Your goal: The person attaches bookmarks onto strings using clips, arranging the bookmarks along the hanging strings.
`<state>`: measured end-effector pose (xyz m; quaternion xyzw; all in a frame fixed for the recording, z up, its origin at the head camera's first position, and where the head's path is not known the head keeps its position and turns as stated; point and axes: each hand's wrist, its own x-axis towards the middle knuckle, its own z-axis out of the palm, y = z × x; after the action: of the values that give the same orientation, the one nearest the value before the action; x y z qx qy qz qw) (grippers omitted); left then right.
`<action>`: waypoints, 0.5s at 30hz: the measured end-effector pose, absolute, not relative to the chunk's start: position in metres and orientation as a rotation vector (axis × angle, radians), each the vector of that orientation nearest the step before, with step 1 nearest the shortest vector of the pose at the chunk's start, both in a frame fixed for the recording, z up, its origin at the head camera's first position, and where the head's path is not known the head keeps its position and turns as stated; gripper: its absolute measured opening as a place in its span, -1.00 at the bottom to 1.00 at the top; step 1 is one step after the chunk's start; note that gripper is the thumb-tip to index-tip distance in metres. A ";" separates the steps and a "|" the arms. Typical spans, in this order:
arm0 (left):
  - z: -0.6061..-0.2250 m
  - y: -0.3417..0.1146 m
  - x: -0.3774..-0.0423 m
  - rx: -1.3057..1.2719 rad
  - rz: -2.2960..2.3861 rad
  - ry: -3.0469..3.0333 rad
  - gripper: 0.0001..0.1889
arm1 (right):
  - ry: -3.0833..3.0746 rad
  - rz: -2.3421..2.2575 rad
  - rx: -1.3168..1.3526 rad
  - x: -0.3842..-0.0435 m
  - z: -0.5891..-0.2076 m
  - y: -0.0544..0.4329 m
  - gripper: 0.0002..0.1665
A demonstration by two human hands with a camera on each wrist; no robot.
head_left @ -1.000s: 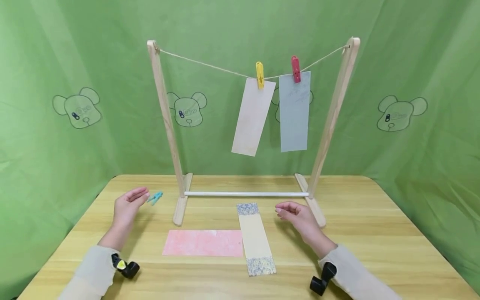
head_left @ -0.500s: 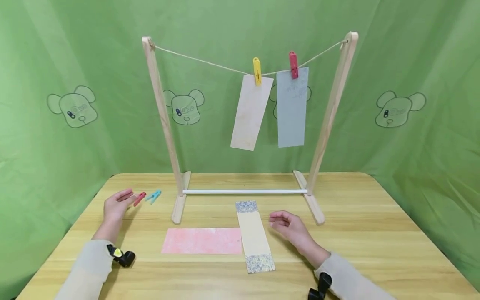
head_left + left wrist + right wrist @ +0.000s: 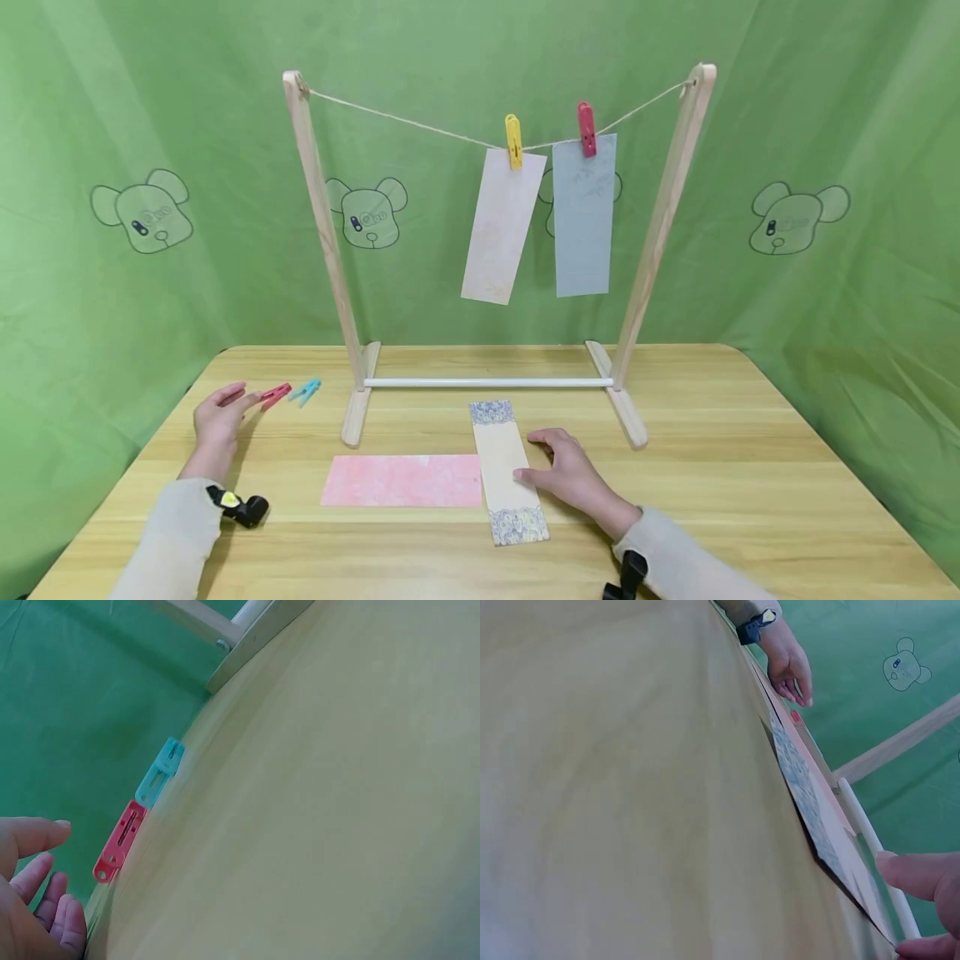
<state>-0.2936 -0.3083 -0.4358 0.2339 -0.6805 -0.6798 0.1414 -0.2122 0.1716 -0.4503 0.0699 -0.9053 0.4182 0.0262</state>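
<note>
A red clothespin (image 3: pixel 275 396) and a blue clothespin (image 3: pixel 305 392) lie side by side at the left of the table. My left hand (image 3: pixel 219 417) is just left of the red one; in the left wrist view a small gap parts its loosely bent fingers from that clothespin (image 3: pixel 120 841). A cream card (image 3: pixel 504 461) with blue patterned ends lies mid-table. Over its right edge my right hand (image 3: pixel 564 473) spreads thumb and fingers; the right wrist view has the thumb (image 3: pixel 911 871) above the card and a fingertip at its edge. Left of it lies a pink card (image 3: pixel 401 481).
A wooden frame (image 3: pixel 328 233) with a white crossbar (image 3: pixel 487 382) stands at the back. From its sagging string (image 3: pixel 405 119) hang a pale card (image 3: pixel 504 229) under a yellow clothespin (image 3: pixel 513 142) and a blue-grey card (image 3: pixel 585 218) under a red one. Green cloth surrounds the table.
My left hand has let go of the red clothespin beside the blue one and drawn back left. My right hand has moved left and down onto the cream card's edge, its thumb spreading from the fingers.
</note>
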 end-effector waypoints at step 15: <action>-0.443 -0.326 -0.301 0.410 -1.594 -2.596 -0.26 | -2.928 1.076 0.316 -0.208 -0.445 0.161 0.10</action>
<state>-0.3011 -0.3258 -0.4432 0.1333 -0.8441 -0.5182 0.0339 -0.2079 0.1610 -0.4454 0.1008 -0.9338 0.3433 0.0031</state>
